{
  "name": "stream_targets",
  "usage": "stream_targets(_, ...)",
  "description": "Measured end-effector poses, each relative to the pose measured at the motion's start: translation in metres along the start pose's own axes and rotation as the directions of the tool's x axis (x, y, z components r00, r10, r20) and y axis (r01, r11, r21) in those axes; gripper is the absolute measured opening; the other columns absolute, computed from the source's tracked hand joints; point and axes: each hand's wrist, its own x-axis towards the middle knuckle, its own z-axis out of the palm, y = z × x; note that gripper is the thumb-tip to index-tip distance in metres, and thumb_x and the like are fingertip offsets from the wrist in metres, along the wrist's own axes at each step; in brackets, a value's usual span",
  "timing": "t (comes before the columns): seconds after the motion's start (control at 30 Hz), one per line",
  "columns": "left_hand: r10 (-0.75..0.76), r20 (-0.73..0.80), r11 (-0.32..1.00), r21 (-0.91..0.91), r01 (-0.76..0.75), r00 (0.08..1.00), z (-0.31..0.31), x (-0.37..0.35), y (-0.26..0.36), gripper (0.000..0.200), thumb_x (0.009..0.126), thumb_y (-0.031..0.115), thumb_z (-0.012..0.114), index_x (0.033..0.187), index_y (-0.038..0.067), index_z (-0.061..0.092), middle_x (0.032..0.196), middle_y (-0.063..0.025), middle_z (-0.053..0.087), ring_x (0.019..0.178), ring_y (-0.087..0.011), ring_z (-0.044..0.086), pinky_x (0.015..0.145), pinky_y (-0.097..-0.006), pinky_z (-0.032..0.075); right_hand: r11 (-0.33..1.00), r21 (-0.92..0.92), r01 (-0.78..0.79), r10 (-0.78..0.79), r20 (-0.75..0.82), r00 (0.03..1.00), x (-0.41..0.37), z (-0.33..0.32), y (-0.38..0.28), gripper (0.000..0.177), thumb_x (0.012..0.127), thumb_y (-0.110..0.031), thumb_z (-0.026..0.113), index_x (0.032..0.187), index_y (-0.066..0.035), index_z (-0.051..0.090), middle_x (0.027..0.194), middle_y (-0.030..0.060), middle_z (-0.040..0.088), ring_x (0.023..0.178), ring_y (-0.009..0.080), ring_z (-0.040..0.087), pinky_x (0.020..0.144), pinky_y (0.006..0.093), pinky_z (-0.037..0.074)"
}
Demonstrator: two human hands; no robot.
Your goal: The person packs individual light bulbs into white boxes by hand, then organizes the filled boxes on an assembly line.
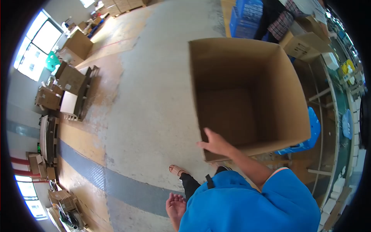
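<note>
A large, deep cardboard box point(226, 112) stands before me with its top uncovered, and its inside looks bare. My right hand point(218, 144) is at the near left corner of the box, with fingers on both sides of the rim. The underside of that grip is hidden. Low on my left side hangs my left hand point(176, 205), palm up and fingers loosely bent, with nothing in it and away from the box.
Blue crates point(247, 17) stand at the far right near another person point(284, 23), beside a smaller carton point(305, 42). A blue bin point(311, 133) is behind the box, by a green-topped workbench point(335, 96). Pallets with cartons point(71, 79) line the left wall.
</note>
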Motion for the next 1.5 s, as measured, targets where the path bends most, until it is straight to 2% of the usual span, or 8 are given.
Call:
stream_targets(0.23,-0.020,0.153,0.993,-0.112,0.037,0.988,0.024,0.048,0.132,0.014,0.088,0.017,0.049,0.096,0.006,0.053,0.080,-0.0082,0.059,0.082,-0.0241,0.057,0.075,-0.0369,0.046,0.964,-0.039,-0.262,0.247,-0.230,0.941,0.113,0.026,0.017,0.031,0.071,-0.021,0.060,0.090,0.003,0.064,0.081,0.0213,0.064,0.079,0.0308,0.064,0.069,0.0379,0.049)
stream_targets(0.43,0.254,0.080,0.967,0.002,-0.255,0.964,0.019,0.069,0.270,0.016,0.087,0.014,0.047,0.100,0.007,0.052,0.083,-0.0067,0.057,0.083,-0.0233,0.056,0.077,-0.0368,0.045,0.845,-0.259,-0.468,0.327,-0.441,0.836,0.140,0.024,0.021,0.037,0.072,-0.019,0.054,0.095,0.009,0.059,0.092,0.0257,0.062,0.090,0.0353,0.061,0.076,0.0401,0.045)
stream_targets(0.6,0.162,0.005,0.980,-0.113,-0.161,0.987,0.021,0.131,0.320,0.019,0.087,0.016,0.046,0.103,0.006,0.053,0.082,-0.0067,0.059,0.080,-0.0215,0.058,0.075,-0.0341,0.046,0.910,-0.203,-0.361,0.249,-0.427,0.869,0.176,0.009,0.054,0.034,0.071,-0.016,0.059,0.095,0.009,0.058,0.090,0.0183,0.064,0.083,0.0245,0.060,0.074,0.0371,0.046)
stream_targets(0.73,0.091,0.065,0.975,-0.210,-0.076,0.994,0.041,0.171,0.373,0.020,0.088,0.014,0.046,0.105,0.007,0.052,0.086,-0.0059,0.059,0.084,-0.0209,0.057,0.078,-0.0343,0.045,0.827,-0.405,-0.389,0.269,-0.321,0.908,0.264,0.021,-0.026,0.033,0.074,-0.015,0.055,0.096,0.009,0.059,0.086,0.0135,0.064,0.074,0.0183,0.057,0.065,0.0351,0.045)
stream_targets(1.07,0.273,-0.085,0.896,-0.340,-0.285,0.958,0.102,0.212,0.487,0.020,0.090,0.016,0.042,0.106,0.008,0.051,0.088,-0.0050,0.058,0.084,-0.0189,0.057,0.077,-0.0326,0.046,0.974,-0.205,0.091,-0.145,-0.264,0.953,0.553,0.082,-0.190,0.026,0.078,-0.016,0.054,0.077,0.011,0.054,0.065,0.0092,0.056,0.058,0.0175,0.051,0.056,0.0355,0.043)
stream_targets(1.2,0.267,-0.164,0.822,-0.476,-0.314,0.950,0.090,0.213,0.523,0.018,0.089,0.016,0.044,0.103,0.009,0.052,0.087,-0.0051,0.058,0.083,-0.0187,0.057,0.075,-0.0322,0.046,0.997,-0.078,-0.025,0.009,-0.192,0.981,0.606,0.184,-0.321,0.027,0.082,-0.017,0.052,0.071,0.008,0.051,0.063,0.0062,0.053,0.059,0.0154,0.051,0.055,0.0341,0.043)
stream_targets(1.3,0.348,-0.167,0.732,-0.567,-0.379,0.923,0.067,0.225,0.556,0.016,0.089,0.016,0.045,0.101,0.010,0.054,0.085,-0.0046,0.059,0.082,-0.0187,0.058,0.073,-0.0330,0.047,0.939,-0.301,0.168,-0.189,-0.042,0.981,0.688,0.230,-0.345,0.027,0.084,-0.019,0.051,0.069,0.003,0.049,0.066,0.0048,0.052,0.058,0.0144,0.051,0.054,0.0332,0.045)
stream_targets(1.5,0.401,-0.217,0.523,-0.743,-0.417,0.890,0.006,0.228,0.669,0.014,0.088,0.015,0.045,0.098,0.010,0.054,0.083,-0.0038,0.059,0.081,-0.0192,0.058,0.072,-0.0335,0.047,0.977,-0.145,0.154,-0.150,0.041,0.988,0.690,0.394,-0.428,0.017,0.076,-0.011,0.048,0.068,0.003,0.051,0.066,0.0038,0.052,0.054,0.0131,0.048,0.051,0.0307,0.042)
